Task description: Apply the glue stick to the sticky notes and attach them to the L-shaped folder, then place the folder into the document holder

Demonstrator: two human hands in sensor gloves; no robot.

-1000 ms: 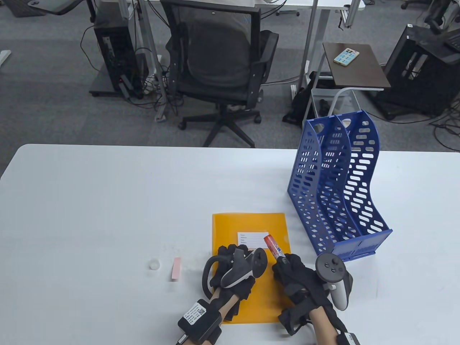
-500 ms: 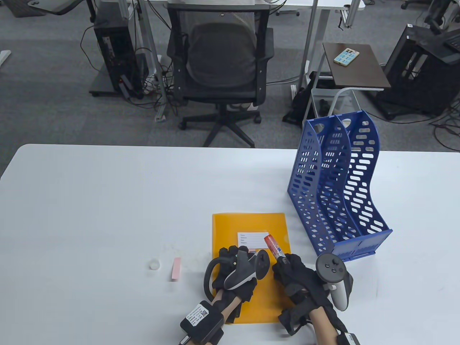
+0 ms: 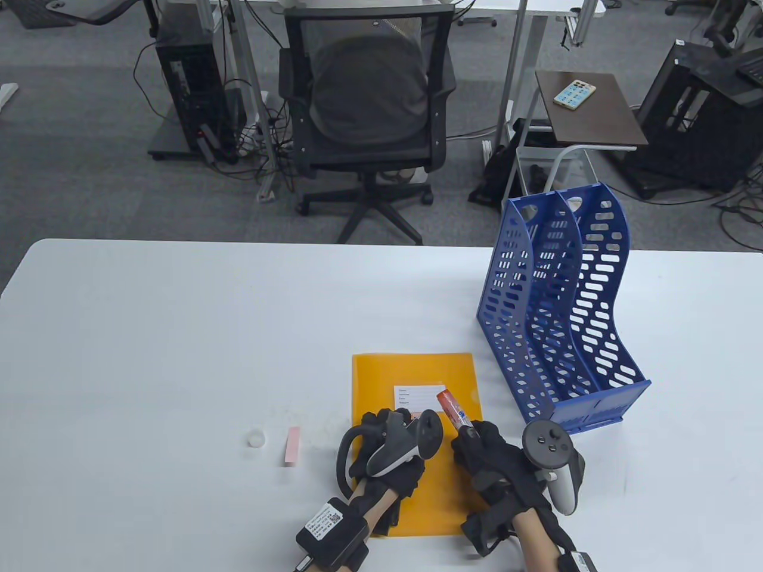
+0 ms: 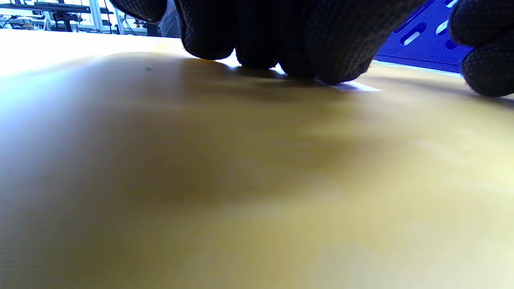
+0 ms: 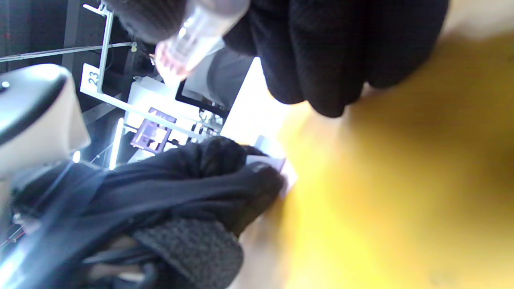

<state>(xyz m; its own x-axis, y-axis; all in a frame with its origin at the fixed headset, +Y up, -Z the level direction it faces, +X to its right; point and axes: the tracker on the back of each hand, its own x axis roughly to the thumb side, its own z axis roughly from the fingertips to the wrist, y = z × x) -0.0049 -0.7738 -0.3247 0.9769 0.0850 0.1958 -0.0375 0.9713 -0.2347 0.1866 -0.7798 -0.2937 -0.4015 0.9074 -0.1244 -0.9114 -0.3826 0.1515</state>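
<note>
Both hands are working over the orange folder [image 3: 411, 369] lying beside the blue document holder [image 3: 554, 333]: left hand [image 3: 387, 444] pressing a sticky note [image 3: 417, 413] with straight fingers, right hand [image 3: 489, 456] gripping the glue stick [image 3: 454, 408]; the thin, slippery folder probably needs an edge pinch.

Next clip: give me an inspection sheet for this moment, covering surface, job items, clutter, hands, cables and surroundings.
Surface: white table, faint smudges near the folder.
Job's things: flat orange plastic L-shaped folder with a white label; red-capped glue stick; small pink sticky note strip lying apart on the table; upright blue perforated plastic document holder, nothing seen inside.
Clutter: small white round cap beside the pink strip.
Hands: left hand presses its fingers onto the folder; right hand grips the glue stick.
Cables: nothing seen on the table; tangled cables on the floor.
Surroundings: black mesh office chair, brown side table with a phone.
</note>
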